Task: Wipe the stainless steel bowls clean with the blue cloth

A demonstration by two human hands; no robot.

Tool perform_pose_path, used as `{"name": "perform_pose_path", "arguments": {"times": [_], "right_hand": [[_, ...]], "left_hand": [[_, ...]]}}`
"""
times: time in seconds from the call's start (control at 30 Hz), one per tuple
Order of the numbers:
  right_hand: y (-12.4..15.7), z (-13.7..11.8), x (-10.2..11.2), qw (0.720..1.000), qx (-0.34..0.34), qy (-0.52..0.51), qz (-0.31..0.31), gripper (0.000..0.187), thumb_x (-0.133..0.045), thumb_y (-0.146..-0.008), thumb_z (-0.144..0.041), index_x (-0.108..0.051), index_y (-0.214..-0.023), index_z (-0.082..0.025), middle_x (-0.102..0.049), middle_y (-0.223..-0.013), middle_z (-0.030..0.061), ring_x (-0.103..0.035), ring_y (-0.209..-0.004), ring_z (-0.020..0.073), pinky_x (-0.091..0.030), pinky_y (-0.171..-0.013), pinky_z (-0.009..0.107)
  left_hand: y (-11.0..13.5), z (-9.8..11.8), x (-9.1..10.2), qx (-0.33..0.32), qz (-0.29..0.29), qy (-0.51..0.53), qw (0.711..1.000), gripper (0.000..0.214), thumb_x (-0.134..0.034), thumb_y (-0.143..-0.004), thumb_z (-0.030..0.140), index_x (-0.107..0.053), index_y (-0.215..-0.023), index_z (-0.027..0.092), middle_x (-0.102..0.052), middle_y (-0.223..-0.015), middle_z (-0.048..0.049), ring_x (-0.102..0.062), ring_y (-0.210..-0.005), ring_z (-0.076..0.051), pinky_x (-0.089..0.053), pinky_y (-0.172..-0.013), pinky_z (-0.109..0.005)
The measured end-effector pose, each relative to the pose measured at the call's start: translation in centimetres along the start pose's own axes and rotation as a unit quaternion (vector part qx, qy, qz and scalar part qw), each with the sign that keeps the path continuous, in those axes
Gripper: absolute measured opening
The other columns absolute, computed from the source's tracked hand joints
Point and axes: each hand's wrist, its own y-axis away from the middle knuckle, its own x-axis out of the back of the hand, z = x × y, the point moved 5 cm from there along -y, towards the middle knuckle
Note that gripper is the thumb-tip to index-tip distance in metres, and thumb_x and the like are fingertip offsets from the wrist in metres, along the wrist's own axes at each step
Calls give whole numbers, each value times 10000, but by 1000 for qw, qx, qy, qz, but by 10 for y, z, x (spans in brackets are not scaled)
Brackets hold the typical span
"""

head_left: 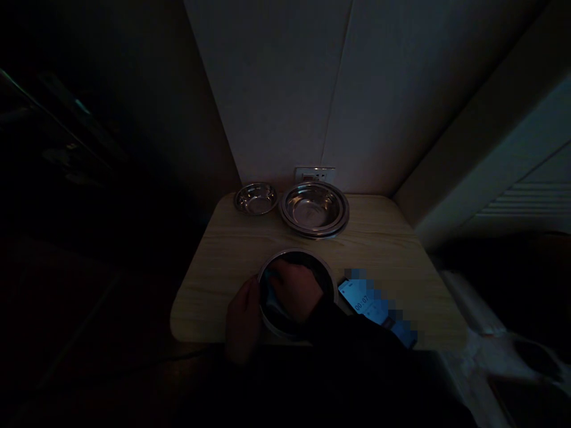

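Note:
A round metal bowl with a bright rim and a dark inside stands near the front of the small wooden table. My left hand is closed on the bowl's left rim, fingers pressed against the edge. Inside the bowl is my right hand, its fingers curled down over a bluish, cloth-like piece that touches the inner left wall. Dim light and the hand itself hide most of that piece and the bowl's bottom.
Behind, a small metal bowl sits left of several nested metal bowls. A lit phone showing a timer lies on the table by my right sleeve. On the wall is a socket; a pale cabinet stands at right.

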Motion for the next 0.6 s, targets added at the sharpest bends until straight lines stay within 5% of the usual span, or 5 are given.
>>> {"name": "perform_pose_path", "arguments": {"times": [0.1, 0.33, 0.6], "right_hand": [[-1, -4, 2, 1000, 5, 6, 10, 260, -440, -891, -218, -596, -1099, -208, -677, -1026, 76, -627, -951, 192, -426, -796, 265], [18, -5, -6, 978, 167, 0, -124, 243, -506, -823, -190, -671, -997, -232, -700, -971, 44, -634, -928, 195, -428, -783, 264], [-5, -1, 6, 999, 33, -4, 40, 260, -449, -873, -168, -602, -1084, -180, -669, -1036, 80, -606, -973, 174, -411, -820, 247]], "left_hand": [[-2, -2, 0, -7, 13, -16, 1000, 397, -383, -838, 422, -638, -985, 155, -679, -1033, -95, -607, -958, -225, -446, -838, -308], [-5, -3, -1, -21, 38, -22, 999, 395, -369, -840, 420, -640, -928, 147, -694, -938, -78, -622, -854, -209, -468, -764, -291], [-8, 0, -4, -19, 12, -9, 1000, 412, -378, -847, 423, -647, -1004, 153, -686, -1037, -92, -615, -955, -220, -459, -831, -307]]}}
